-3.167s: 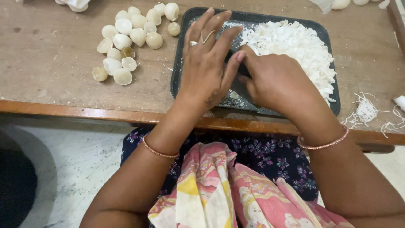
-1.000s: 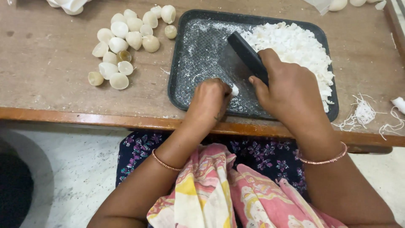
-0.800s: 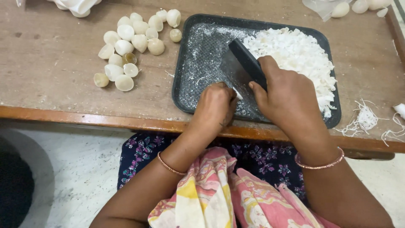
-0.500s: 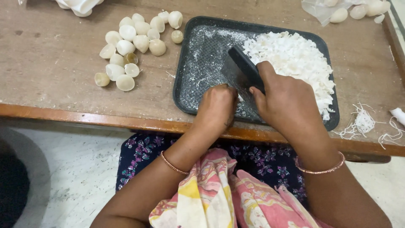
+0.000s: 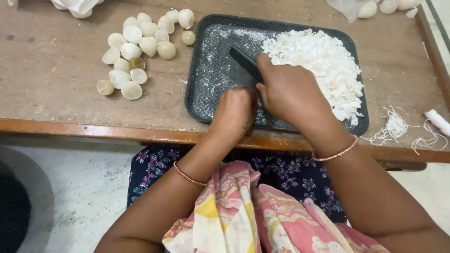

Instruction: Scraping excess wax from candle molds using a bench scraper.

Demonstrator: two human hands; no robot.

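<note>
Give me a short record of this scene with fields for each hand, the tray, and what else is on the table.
left hand: left hand is fisted on the tray, pressed down beside the blade
right hand: right hand grips a dark flat-bladed tool
tray: dark tray dusted white, white chopped pieces heaped at its right
table: wooden table with pale rounded shells left of the tray, white threads at right

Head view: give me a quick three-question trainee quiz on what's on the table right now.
1. True or false: the right hand grips a dark-handled blade over the black tray.
2. The pile of white chopped pieces lies on which side of the tray? A left, B right.
3. Fill in: the whole pale round pieces lie on the wooden ____.

Key: 1 true; 2 B; 3 table.
</note>
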